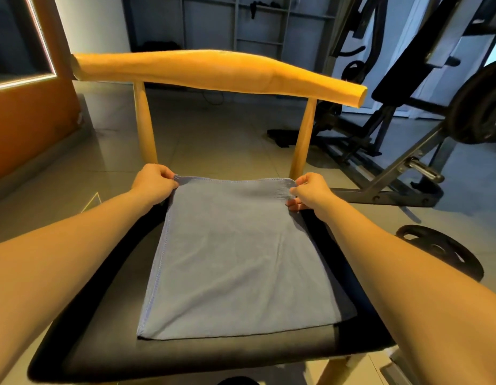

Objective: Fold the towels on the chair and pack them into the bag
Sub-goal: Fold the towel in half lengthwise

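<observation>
Chair [102,323] – the dark seat shows a bare margin round the towel [235,259] on every side, widest at 6 and 9 o'clock and narrow at 3 o'clock. The towel's far edge stops just short of the two wooden posts. Open tiled floor shows between the posts, under the rail [213,69]. A plate [438,254] lies on the floor at 3 o'clock of the seat, apart from it. A bench frame [408,173] stands at 2 o'clock.

The towel is grey-blue and lies flat on the seat, centred, with light creases. A stitched hem runs along its left and far edges. It is folded – a lower layer shows offset along the right edge and the near right corner.

The left hand [155,183] pinches the far left corner, at 11 o'clock of the towel. The right hand [310,191] pinches the far right corner at 1 o'clock, with fingers curled under the edge. The forearms flank the towel on either side.
</observation>
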The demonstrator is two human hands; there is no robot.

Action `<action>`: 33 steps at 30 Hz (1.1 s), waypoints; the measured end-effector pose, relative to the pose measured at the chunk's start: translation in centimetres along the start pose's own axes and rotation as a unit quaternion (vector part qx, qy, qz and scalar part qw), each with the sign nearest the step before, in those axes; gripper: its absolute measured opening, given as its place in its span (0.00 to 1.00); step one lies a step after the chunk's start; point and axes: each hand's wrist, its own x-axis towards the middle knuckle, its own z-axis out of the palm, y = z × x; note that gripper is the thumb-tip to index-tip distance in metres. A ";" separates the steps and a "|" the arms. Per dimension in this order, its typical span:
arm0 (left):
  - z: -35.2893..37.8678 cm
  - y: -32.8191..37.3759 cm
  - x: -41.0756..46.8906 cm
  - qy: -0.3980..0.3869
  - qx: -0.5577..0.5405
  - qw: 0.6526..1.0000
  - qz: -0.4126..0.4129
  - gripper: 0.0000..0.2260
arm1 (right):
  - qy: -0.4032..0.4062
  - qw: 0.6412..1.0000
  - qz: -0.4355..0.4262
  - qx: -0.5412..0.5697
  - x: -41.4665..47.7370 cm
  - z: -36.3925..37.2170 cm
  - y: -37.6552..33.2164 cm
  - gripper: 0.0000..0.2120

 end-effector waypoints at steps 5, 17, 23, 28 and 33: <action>-0.4 -0.3 -1.9 -0.014 0.124 0.992 0.025 0.15 | 0.015 0.995 -0.009 -0.099 -2.2 -0.9 0.2 0.07; -4.4 1.2 -13.1 -0.169 0.231 0.957 -0.054 0.16 | -0.139 0.936 0.099 -0.307 -13.9 -5.4 1.6 0.14; -4.4 1.7 -14.1 -0.157 0.152 0.969 -0.114 0.12 | -0.161 0.914 0.115 -0.354 -16.9 -6.3 2.6 0.09; -4.5 2.4 -14.3 -0.142 0.127 0.972 -0.140 0.12 | -0.168 0.924 0.108 -0.327 -18.1 -7.0 3.6 0.08; -5.1 1.5 -14.2 -0.108 0.152 0.974 -0.127 0.10 | -0.161 0.935 0.095 -0.302 -18.6 -7.4 4.2 0.07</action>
